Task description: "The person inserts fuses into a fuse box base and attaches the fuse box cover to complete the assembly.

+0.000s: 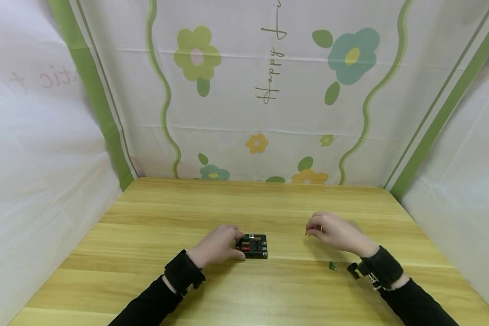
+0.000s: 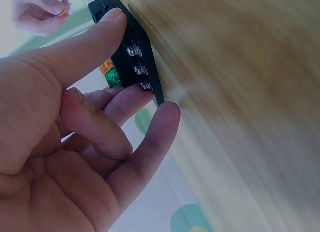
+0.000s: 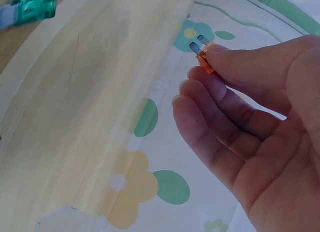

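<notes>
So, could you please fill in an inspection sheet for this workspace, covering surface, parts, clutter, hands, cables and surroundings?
Surface: light wood-grain tabletop.
Job's things: black fuse block on the tabletop; orange blade fuse, prongs exposed; green blade fuse lying loose on the right.
Clutter: nothing seen.
Hands: left hand holds the fuse block's left side; right hand pinches the orange blade fuse above the tabletop.
Cables: nothing seen.
Surroundings: white flower-printed cloth behind the tabletop.

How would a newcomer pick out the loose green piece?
On the wooden table, find the right hand. Just below it in the head view lies the small green piece. It sits loose, unlike the orange piece that hand pinches and those in the black block.
</notes>
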Motion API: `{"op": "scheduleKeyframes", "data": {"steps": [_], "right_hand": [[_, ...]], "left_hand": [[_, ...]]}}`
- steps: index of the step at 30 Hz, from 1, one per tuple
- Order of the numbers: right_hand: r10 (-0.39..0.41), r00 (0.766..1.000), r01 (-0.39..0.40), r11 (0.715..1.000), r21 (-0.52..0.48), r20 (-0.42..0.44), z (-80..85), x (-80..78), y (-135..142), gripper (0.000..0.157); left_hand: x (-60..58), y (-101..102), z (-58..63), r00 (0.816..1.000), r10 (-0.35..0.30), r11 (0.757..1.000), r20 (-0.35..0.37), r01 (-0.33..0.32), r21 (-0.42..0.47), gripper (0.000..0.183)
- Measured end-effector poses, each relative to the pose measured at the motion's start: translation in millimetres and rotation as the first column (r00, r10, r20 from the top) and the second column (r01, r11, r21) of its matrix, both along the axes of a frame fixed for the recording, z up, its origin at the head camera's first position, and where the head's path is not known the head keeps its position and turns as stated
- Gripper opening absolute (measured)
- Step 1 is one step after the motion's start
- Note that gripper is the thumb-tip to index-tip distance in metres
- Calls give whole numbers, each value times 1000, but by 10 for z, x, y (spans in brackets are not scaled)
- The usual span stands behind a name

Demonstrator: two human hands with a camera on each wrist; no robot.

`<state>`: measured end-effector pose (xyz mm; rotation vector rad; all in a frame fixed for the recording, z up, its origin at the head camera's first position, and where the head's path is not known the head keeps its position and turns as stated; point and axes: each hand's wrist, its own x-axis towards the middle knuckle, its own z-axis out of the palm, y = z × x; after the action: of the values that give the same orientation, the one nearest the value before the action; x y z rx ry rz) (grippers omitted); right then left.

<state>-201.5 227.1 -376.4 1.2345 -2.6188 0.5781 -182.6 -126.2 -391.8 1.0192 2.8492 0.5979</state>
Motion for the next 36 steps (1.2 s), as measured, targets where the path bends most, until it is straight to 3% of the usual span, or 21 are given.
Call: {"op": "scheduleKeyframes", "data": {"steps": [36], "right_hand": [[30, 999, -31, 999, -19, -44, -12, 18, -233, 13]], "left_hand": [[9, 12, 5, 1000, 19, 1000, 15, -19, 0, 60]]}}
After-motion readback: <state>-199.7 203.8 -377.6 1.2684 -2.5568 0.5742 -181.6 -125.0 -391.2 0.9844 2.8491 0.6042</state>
